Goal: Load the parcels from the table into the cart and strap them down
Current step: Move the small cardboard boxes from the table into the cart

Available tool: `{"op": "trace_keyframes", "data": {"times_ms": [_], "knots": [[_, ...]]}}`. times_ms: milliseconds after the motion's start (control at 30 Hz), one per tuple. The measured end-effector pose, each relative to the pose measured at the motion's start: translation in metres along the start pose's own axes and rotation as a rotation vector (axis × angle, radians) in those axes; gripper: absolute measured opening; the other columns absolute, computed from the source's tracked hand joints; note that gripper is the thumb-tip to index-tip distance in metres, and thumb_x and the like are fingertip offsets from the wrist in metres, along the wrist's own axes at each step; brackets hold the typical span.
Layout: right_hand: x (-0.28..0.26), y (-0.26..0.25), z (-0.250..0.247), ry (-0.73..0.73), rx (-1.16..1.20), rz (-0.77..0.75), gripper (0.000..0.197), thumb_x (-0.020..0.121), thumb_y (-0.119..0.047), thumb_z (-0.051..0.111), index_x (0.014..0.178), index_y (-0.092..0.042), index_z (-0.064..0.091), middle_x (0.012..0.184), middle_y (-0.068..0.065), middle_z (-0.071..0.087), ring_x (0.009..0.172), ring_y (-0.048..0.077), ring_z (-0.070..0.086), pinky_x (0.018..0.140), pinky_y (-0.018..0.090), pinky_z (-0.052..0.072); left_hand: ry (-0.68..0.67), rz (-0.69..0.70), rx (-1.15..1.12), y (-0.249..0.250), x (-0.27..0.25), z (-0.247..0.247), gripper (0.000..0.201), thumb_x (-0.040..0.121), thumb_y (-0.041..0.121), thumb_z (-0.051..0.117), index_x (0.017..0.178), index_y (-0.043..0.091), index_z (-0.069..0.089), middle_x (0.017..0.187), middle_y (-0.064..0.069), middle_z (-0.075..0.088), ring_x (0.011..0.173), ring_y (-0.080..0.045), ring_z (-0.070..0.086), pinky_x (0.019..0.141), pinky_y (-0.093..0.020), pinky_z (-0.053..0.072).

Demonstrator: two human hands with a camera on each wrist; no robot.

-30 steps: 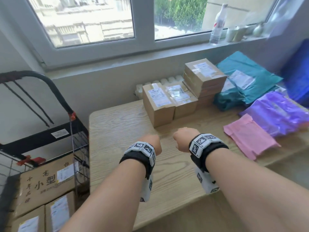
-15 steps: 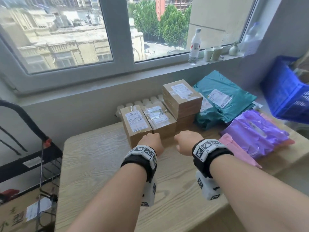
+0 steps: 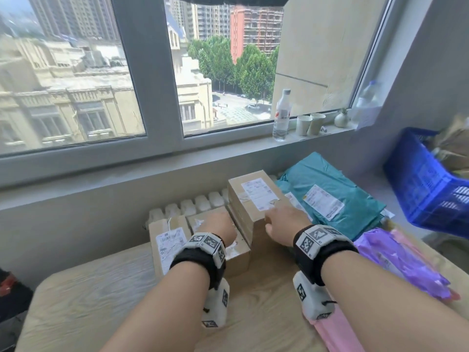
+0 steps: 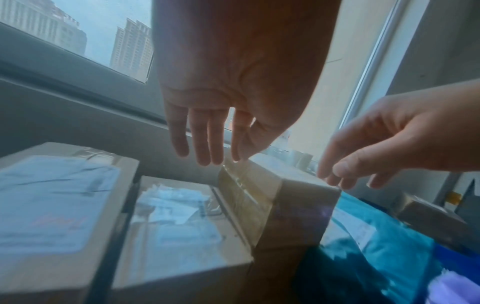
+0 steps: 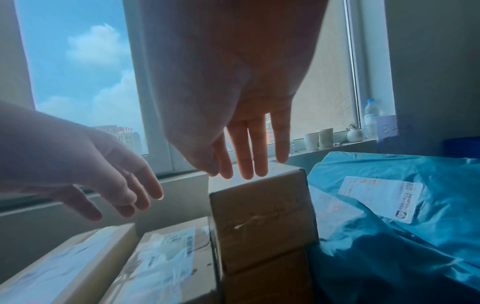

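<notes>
Both hands reached with fingers spread, holding nothing. The right hand (image 3: 281,222) hovered over the top stacked box (image 3: 253,199); the left hand (image 3: 218,229) was above 2 lower boxes (image 3: 167,240).

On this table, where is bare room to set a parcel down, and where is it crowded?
Bare wood shows on the table at its near left, in front of the boxes. The far side and right are crowded: stacked boxes, teal bag, purple bag, pink bag.
</notes>
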State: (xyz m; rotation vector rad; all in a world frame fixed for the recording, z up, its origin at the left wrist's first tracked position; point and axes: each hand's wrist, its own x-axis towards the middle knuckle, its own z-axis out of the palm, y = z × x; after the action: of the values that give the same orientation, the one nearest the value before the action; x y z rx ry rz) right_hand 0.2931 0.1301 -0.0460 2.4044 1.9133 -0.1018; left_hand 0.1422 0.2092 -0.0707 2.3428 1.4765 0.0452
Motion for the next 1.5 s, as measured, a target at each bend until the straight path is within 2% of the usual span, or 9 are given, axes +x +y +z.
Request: {"op": "trace_keyframes", "data": {"times_ms": [367, 467, 633, 800, 1000, 1067, 1267, 1433, 1500], "knots": [[0.061, 0.059, 0.003, 0.057, 0.163, 0.062, 0.043, 0.096, -0.036, 0.044, 0.135, -0.018, 0.042, 0.128, 0.008, 0.046, 0.123, 0.026, 0.043, 0.095, 0.041, 0.045, 0.043, -0.214, -0.179, 0.040, 0.076, 0.003, 0.036, 0.093, 0.012, 0.041, 0.128, 0.010, 0.050, 0.130, -0.013, 0.053, 0.117, -0.030, 0.054, 0.095, -0.040, 0.046], [0.077, 0.070, 0.005, 0.040, 0.193, 0.054, 0.047, 0.097, -0.042, 0.043, 0.136, -0.016, 0.039, 0.132, 0.009, 0.044, 0.126, 0.026, 0.040, 0.099, 0.041, 0.041, 0.039, -0.277, -0.225, 0.049, 0.089, 0.008, 0.038, 0.098, 0.022, 0.039, 0.133, 0.007, 0.043, 0.135, -0.016, 0.050, 0.122, -0.033, 0.050, 0.097, -0.040, 0.041], [0.098, 0.089, 0.018, -0.042, 0.361, 0.081, 0.059, 0.098, -0.043, 0.044, 0.144, -0.011, 0.028, 0.145, 0.013, 0.036, 0.135, 0.029, 0.035, 0.109, 0.043, 0.034, 0.039, -0.380, -0.377, 0.061, 0.105, 0.028, 0.054, 0.099, 0.039, 0.041, 0.138, 0.003, 0.036, 0.139, -0.017, 0.048, 0.124, -0.034, 0.049, 0.099, -0.038, 0.040], [0.111, 0.093, 0.031, -0.139, 0.585, 0.152, 0.065, 0.098, -0.041, 0.045, 0.148, -0.007, 0.022, 0.148, 0.017, 0.037, 0.135, 0.031, 0.038, 0.107, 0.039, 0.032, 0.060, -0.509, -0.572, 0.059, 0.114, 0.047, 0.065, 0.096, 0.042, 0.046, 0.144, 0.002, 0.026, 0.136, -0.017, 0.052, 0.121, -0.034, 0.052, 0.100, -0.040, 0.043], [0.116, 0.090, 0.050, -0.187, 0.745, 0.162, 0.053, 0.095, -0.043, 0.047, 0.134, -0.007, 0.045, 0.133, 0.013, 0.056, 0.118, 0.031, 0.054, 0.099, 0.039, 0.043, 0.054, -0.575, -0.726, 0.053, 0.120, 0.063, 0.079, 0.087, 0.060, 0.045, 0.138, 0.000, 0.043, 0.135, -0.015, 0.055, 0.118, -0.034, 0.056, 0.102, -0.041, 0.044], [0.116, 0.088, 0.053, -0.184, 0.773, 0.159, 0.051, 0.095, -0.043, 0.048, 0.129, -0.006, 0.050, 0.129, 0.012, 0.059, 0.115, 0.031, 0.056, 0.097, 0.037, 0.045, 0.041, -0.576, -0.767, 0.053, 0.120, 0.065, 0.071, 0.092, 0.057, 0.045, 0.135, 0.001, 0.050, 0.133, -0.015, 0.057, 0.117, -0.033, 0.057, 0.102, -0.039, 0.045], [0.111, 0.087, 0.049, -0.141, 0.970, 0.263, 0.051, 0.093, -0.042, 0.052, 0.128, -0.006, 0.043, 0.125, 0.009, 0.057, 0.111, 0.028, 0.056, 0.096, 0.039, 0.044, 0.056, -0.534, -0.839, 0.059, 0.109, 0.060, 0.052, 0.099, 0.040, 0.045, 0.128, -0.001, 0.055, 0.127, -0.019, 0.060, 0.116, -0.034, 0.057, 0.095, -0.034, 0.045], [0.101, 0.086, 0.027, 0.045, 1.049, 0.293, 0.036, 0.094, -0.044, 0.049, 0.105, -0.009, 0.046, 0.106, 0.008, 0.055, 0.093, 0.025, 0.050, 0.078, 0.031, 0.034, 0.151, -0.518, -1.003, 0.055, 0.092, 0.043, 0.058, 0.089, 0.055, 0.057, 0.123, 0.009, 0.051, 0.114, -0.001, 0.058, 0.101, -0.021, 0.057, 0.085, -0.030, 0.041], [0.098, 0.083, 0.014, 0.060, 1.129, 0.280, 0.038, 0.095, -0.045, 0.046, 0.103, -0.008, 0.048, 0.099, 0.006, 0.054, 0.095, 0.026, 0.050, 0.078, 0.031, 0.032, 0.205, -0.503, -1.153, 0.049, 0.085, 0.032, 0.080, 0.071, 0.072, 0.067, 0.123, 0.012, 0.054, 0.118, 0.001, 0.062, 0.105, -0.019, 0.062, 0.091, -0.031, 0.045]]}}
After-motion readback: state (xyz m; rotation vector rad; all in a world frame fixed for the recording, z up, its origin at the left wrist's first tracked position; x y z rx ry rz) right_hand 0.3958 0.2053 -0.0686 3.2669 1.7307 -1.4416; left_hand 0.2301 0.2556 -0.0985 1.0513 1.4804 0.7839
